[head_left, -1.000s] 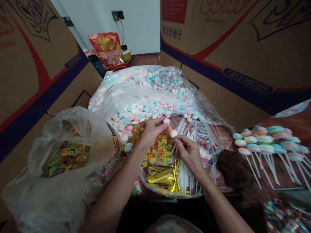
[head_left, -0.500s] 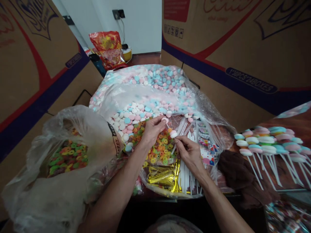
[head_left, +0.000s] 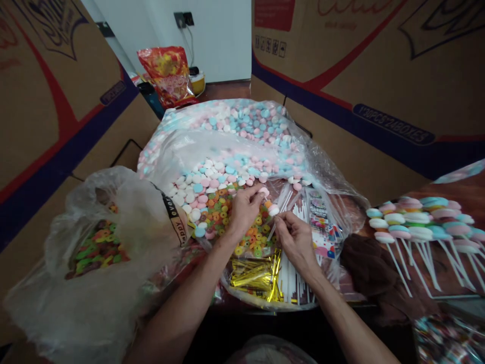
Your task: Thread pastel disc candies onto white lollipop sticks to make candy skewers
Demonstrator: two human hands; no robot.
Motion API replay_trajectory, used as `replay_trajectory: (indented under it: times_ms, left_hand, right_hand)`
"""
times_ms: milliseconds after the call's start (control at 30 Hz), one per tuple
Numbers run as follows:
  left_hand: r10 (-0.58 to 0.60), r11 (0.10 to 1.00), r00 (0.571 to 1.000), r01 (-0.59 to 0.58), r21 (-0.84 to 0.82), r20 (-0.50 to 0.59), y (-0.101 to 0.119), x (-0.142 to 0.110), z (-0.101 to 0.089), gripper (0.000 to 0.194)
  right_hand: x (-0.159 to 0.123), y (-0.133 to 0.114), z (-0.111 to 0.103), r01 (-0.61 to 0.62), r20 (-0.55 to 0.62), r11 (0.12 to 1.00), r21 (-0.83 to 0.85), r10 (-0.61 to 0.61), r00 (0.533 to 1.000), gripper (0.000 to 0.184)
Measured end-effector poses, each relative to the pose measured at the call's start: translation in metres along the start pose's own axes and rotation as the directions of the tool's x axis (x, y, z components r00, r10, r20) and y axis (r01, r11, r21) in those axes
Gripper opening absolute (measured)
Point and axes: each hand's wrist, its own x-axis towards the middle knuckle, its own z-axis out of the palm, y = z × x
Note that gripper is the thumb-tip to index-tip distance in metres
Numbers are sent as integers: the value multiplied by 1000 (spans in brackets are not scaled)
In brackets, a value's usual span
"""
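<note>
My left hand (head_left: 248, 205) pinches a pale pink marshmallow (head_left: 264, 191) between thumb and fingertips. My right hand (head_left: 295, 235) is closed on a candy skewer, whose stick is mostly hidden by the fingers; a pink and white marshmallow (head_left: 273, 210) sits on it with an orange gummy ring (head_left: 268, 203) above. The loose marshmallow is right by the skewer's upper end; I cannot tell if it touches the ring. Below the hands lie gummy rings (head_left: 255, 237), white sticks (head_left: 293, 283) and gold twist ties (head_left: 252, 273). Behind them spreads a heap of pastel marshmallows (head_left: 212, 174).
Finished-looking marshmallow skewers (head_left: 420, 227) lie at the right beside a brown cloth (head_left: 367, 268). A plastic bag of gummy rings (head_left: 100, 247) stands at the left. Large cartons (head_left: 341, 65) flank the table, and a red snack packet (head_left: 166, 76) stands at the back.
My left hand has moved slightly right, bringing the pinched marshmallow closer to the skewer's tip. The bare stick end seen before is now covered. My right hand has shifted slightly right.
</note>
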Motion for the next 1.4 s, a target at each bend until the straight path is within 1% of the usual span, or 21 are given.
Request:
replay_trajectory:
  times_ms: [67,133,233,367,500,567,667,733,767,800,833,867,900,967,1033,1067,1133,1200,1300,1400]
  left_hand:
    - [65,991,998,-66,112,9,2,-3,2,22]
    - [109,973,993,-114,199,33,5,-6,4,24]
    - [121,950,990,-136,280,69,8,-12,8,28]
    - [110,951,986,-141,274,126,15,-21,12,29]
    - [86,952,971,-146,270,222,22,-30,15,34]
    - [75,959,964,-140,247,255,24,-31,15,36]
    - [88,970,967,-138,199,240,24,-23,7,37]
    - [102,952,976,-153,267,195,23,-15,-4,37]
    - [109,922,981,-161,353,163,23,-10,-11,36]
    - [123,873,985,-164,459,117,22,-6,-18,35]
    - [127,808,987,-163,566,102,22,-2,-25,33]
    - [115,740,987,-163,653,116,22,2,-30,31]
    - [97,671,983,-180,719,156,23,5,-35,28]
    - [46,548,963,-247,799,266,23,9,-39,25]
    - [8,462,932,-324,826,361,23,11,-38,24]
    - [-5,439,919,-352,827,394,23,12,-37,24]
    - [-15,443,898,-389,807,441,23,12,-36,25]
    - [10,487,890,-402,775,455,22,11,-36,25]
    - [49,538,901,-388,748,431,21,8,-37,24]
    - [31,558,910,-359,748,414,21,7,-37,20]
  right_hand:
    - [-1,0,1,-3,-7,1000,1,3,1000,26]
    - [-1,0,2,-8,-12,1000,8,8,1000,25]
    - [-2,0,2,-1,-29,1000,-10,0,1000,24]
    - [0,1,1,5,-46,999,-35,-7,999,24]
    - [5,4,-4,12,-140,999,-41,-18,990,24]
    - [7,6,-7,19,-172,998,-61,-30,985,24]
    - [8,7,-7,25,-146,998,-54,-33,989,26]
    - [7,7,-6,24,-129,999,-39,-29,991,28]
    - [6,7,-6,24,-127,999,-35,-28,992,28]
    - [6,7,-5,22,-130,999,-32,-26,991,28]
    - [5,7,-5,20,-135,999,-32,-24,991,27]
    - [4,7,-5,18,-142,999,-33,-22,990,26]
    - [4,7,-5,16,-144,999,-33,-21,989,25]
    - [4,7,-6,15,-139,999,-34,-19,990,24]
    - [5,7,-5,17,-130,999,-42,-22,991,24]
    - [5,7,-5,17,-129,999,-49,-24,991,25]
    - [6,7,-5,19,-128,998,-62,-26,991,25]
    - [5,7,-5,19,-122,998,-60,-26,992,25]
    - [5,7,-5,26,-114,998,-52,-32,993,25]
    - [5,6,-5,27,-114,999,-46,-32,993,24]
